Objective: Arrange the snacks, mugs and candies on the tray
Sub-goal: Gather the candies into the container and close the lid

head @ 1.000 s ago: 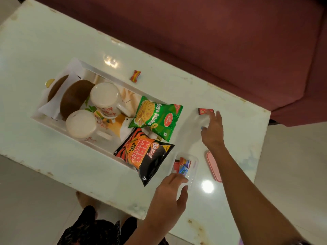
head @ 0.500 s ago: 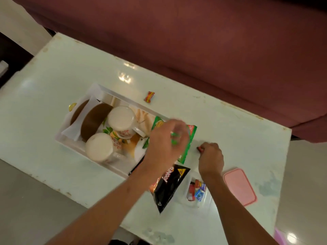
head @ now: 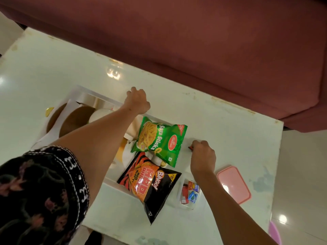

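While my left hand [head: 138,101] closed past the tray [head: 99,96] rim, contents unseen, my right hand [head: 203,156] pinched a red candy [head: 190,148] off the counter [head: 230,124], bound, I judged, for the candy box [head: 190,193] beside the tray.

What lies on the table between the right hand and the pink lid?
Nothing: in the head view the stretch of white table between the right hand and the pink lid is bare, only glare and stains.
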